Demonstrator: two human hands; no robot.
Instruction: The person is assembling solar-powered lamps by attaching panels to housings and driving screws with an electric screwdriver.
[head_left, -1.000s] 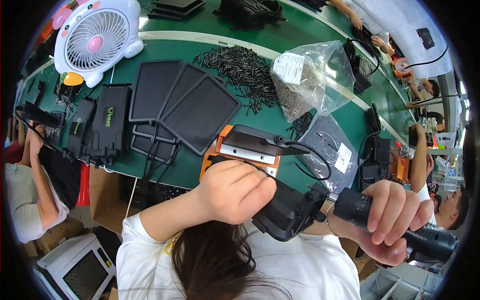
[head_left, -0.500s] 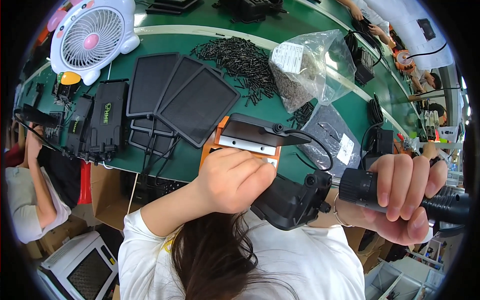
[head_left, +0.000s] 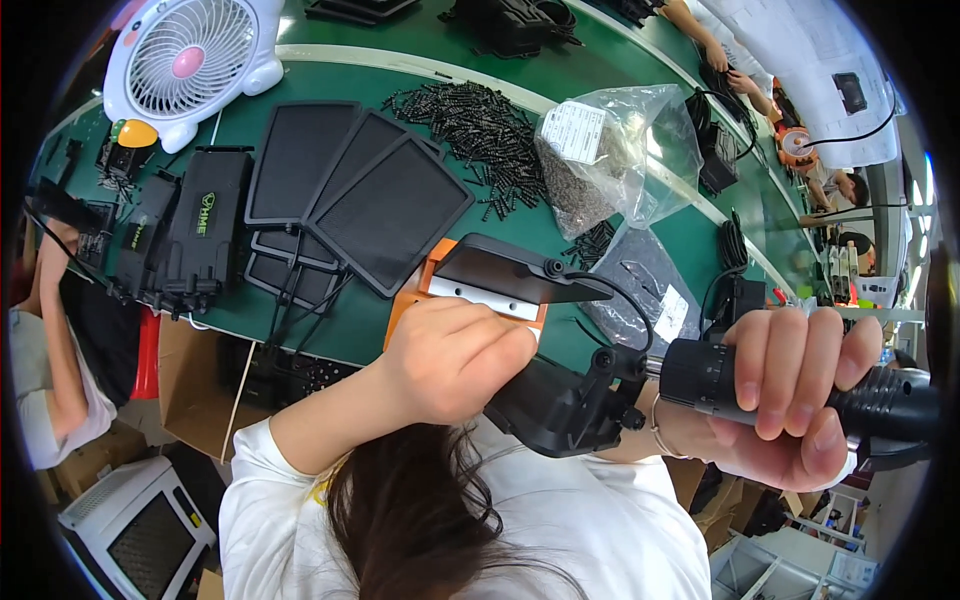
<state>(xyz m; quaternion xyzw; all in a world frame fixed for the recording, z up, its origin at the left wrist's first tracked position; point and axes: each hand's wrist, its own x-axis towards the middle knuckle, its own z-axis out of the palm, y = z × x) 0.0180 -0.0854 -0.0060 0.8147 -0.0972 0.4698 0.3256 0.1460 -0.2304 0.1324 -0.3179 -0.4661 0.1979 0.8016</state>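
Driver hand shifts outward and up

Over the last second the right hand, wrapped around the black electric screwdriver, moves from low in the view to higher and further right, its fingers now closed over the barrel. The left hand closes in a little tighter over the black plastic part.

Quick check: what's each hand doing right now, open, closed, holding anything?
Left hand: closed on the black plastic part.
Right hand: closed around the black electric screwdriver.
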